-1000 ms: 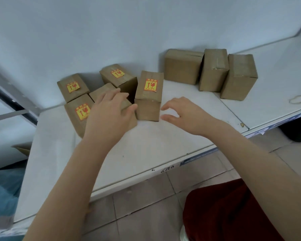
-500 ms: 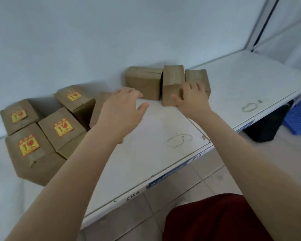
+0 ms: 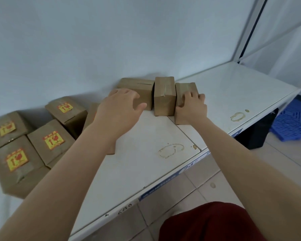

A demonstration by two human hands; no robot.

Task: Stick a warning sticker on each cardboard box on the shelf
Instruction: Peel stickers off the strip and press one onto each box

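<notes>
1. Shelf (image 3: 129, 174): white, set against a pale wall (image 3: 111, 40), with two ring stains (image 3: 170, 150) on its surface.
2. Three plain boxes stand in a row at the back, side by side: left box (image 3: 142, 87), middle box (image 3: 164, 100), right box (image 3: 184, 87).
3. Left hand (image 3: 119, 108): fingers spread and nearly straight, holding nothing, placed over the front upper edge of the left box; whether it touches the cardboard cannot be told from this angle.
4. Right hand (image 3: 191, 108): laid over the right box, fingers curled onto its top and thumb at the side facing the middle box, so that it grips the box.
5. Four stickered boxes (image 3: 35, 145) are clustered at the shelf's left end, each bearing a yellow-and-red sticker (image 3: 53, 140) on its upper face (print too blurred to read). A fifth box (image 3: 91, 115) lies partly hidden behind the left forearm.
6. Blue crate (image 3: 292, 122): on the floor, beyond the shelf's right end.
</notes>
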